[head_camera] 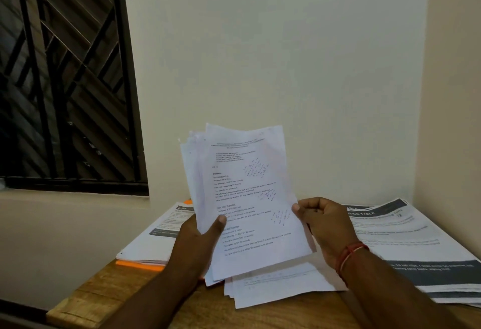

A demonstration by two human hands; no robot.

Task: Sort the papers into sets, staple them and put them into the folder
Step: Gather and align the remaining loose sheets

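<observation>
Both forearms enter from the bottom edge over the desk [125,300]; red thread band [348,258] on the right wrist. Left hand [200,240] and right hand [322,224] hold one sheaf [247,193] upright, clear of the desk, printed face toward the camera. Judged: raised to read the top page and decide its set. Sheets fan unevenly at the top left, so not squared; no staple seen. Left grip: thumb laid across the front near the lower left edge, fingers hidden behind, clamped on the sheaf. Right grip: thumb tip pinches the right edge, fingers curled behind. Loose sheets [281,287] lie on the desk below the sheaf. Stack [156,235] at left rests on the orange folder [140,266]; printed spread [416,245] at right. No stapler in view.
</observation>
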